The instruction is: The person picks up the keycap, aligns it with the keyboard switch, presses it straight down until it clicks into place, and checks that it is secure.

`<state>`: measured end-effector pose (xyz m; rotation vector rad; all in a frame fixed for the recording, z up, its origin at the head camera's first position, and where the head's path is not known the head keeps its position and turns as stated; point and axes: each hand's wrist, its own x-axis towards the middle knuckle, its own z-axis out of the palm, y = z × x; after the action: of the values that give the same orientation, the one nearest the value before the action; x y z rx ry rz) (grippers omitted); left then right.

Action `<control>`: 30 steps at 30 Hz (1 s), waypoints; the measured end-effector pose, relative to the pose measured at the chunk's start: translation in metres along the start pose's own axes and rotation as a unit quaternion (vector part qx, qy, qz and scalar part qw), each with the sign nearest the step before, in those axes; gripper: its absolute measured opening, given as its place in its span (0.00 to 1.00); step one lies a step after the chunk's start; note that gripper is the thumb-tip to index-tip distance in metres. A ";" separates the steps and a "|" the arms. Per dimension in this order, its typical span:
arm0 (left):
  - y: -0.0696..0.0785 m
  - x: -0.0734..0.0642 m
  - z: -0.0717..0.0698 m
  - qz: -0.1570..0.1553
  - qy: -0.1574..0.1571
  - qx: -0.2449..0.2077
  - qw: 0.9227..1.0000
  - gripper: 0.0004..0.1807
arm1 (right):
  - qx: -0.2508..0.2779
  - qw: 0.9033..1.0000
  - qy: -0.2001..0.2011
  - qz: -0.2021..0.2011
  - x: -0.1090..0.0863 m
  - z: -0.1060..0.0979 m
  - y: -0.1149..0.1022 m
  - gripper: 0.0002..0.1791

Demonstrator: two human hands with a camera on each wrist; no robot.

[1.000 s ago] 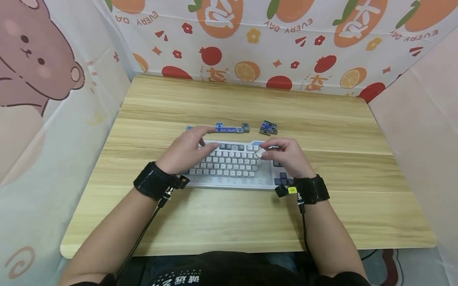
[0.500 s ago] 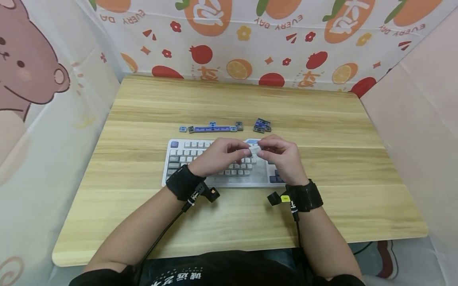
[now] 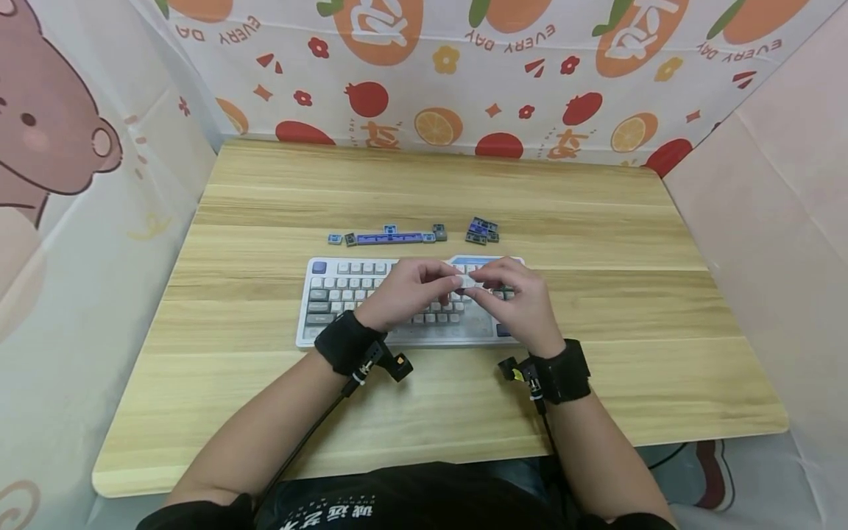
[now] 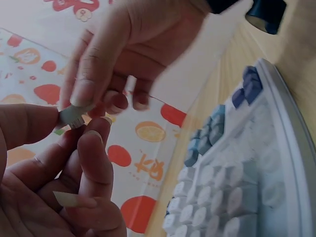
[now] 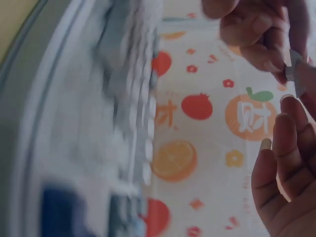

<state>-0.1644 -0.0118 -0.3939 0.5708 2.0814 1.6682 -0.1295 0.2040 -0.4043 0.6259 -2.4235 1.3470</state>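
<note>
A pale grey keycap point(image 4: 70, 117) is held up between both hands over the keyboard, its stem side showing in the left wrist view. My left hand point(image 3: 412, 292) pinches one end of it with thumb and finger, the other fingers curled below. At its other end, my right hand point(image 3: 520, 298) grips it between thumb and index finger. In the right wrist view the keycap point(image 5: 295, 74) shows near the right edge, partly covered by fingers. Below the hands lies the white keyboard point(image 3: 473, 327), with white and grey keycaps on it and a bare front strip.
Behind the keyboard, a long purple spacebar keycap point(image 3: 389, 238) lies upside down among several small keycaps. A cluster of loose keycaps point(image 3: 481, 230) sits to its right. The wooden table point(image 3: 265, 419) meets a fruit-print cloth point(image 3: 397, 96) at the back. Cables run from both wrist cameras.
My left hand has moved right from the keyboard's left part to meet the right hand at the keycap. The right hand has turned slightly, its thumb shifting under the keycap. The head view has shifted.
</note>
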 end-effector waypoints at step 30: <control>-0.015 -0.029 -0.057 -0.050 0.077 -0.023 0.995 0.19 | -0.267 0.930 -0.251 0.017 0.023 -0.023 0.035 0.09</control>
<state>-0.1724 -0.0774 -0.3957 0.3261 2.1346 1.7459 -0.1664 0.2352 -0.4072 0.8505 -3.0301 0.5066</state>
